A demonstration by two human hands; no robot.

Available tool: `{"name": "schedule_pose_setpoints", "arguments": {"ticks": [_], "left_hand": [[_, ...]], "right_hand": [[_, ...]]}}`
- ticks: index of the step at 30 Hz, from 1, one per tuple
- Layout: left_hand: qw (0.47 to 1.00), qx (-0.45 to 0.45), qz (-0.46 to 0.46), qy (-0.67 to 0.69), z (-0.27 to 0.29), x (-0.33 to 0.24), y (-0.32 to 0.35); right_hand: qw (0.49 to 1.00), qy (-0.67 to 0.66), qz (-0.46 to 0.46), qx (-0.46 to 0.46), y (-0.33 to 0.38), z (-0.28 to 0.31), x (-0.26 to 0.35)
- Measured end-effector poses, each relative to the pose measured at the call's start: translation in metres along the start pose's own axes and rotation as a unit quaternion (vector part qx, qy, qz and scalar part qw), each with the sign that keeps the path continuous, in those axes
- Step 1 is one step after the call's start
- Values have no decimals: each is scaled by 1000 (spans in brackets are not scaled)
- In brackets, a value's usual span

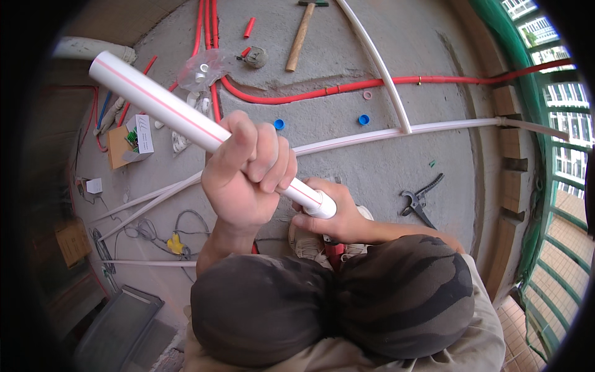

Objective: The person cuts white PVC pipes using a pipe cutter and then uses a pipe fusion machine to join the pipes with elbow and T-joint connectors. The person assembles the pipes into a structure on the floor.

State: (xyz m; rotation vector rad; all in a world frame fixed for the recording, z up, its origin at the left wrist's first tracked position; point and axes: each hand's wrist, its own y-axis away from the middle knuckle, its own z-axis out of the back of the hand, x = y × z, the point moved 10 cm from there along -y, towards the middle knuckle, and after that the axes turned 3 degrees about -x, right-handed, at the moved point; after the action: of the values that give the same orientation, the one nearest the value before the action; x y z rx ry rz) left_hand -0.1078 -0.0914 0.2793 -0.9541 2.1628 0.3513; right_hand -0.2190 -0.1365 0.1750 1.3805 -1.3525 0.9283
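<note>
My left hand (248, 170) has its fingers wrapped round one white pipe (164, 105) with a red stripe, held up above the floor (384, 162) and slanting from left to right, and my right hand (348, 217) has its fingers closed on one white collar (325, 207) at the pipe's right end. I think I am fitting the collar, so the next move calls for a still left hand and a straight push. Down there I count two blue caps (364, 119), one far hammer (300, 41) and one dark cutter (413, 202) at right.
</note>
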Motion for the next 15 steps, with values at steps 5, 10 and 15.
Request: {"name": "schedule_pose_setpoints", "arguments": {"ticks": [5, 10, 15], "left_hand": [[983, -151, 45, -96, 21, 8, -29], [998, 28, 24, 48, -5, 22, -37], [998, 34, -30, -51, -21, 16, -20]], "right_hand": [[976, -149, -161, -7, 1, 0, -31], [887, -409, -204, 69, 20, -25, -36], [907, -365, -201, 63, 28, -22, -36]]}}
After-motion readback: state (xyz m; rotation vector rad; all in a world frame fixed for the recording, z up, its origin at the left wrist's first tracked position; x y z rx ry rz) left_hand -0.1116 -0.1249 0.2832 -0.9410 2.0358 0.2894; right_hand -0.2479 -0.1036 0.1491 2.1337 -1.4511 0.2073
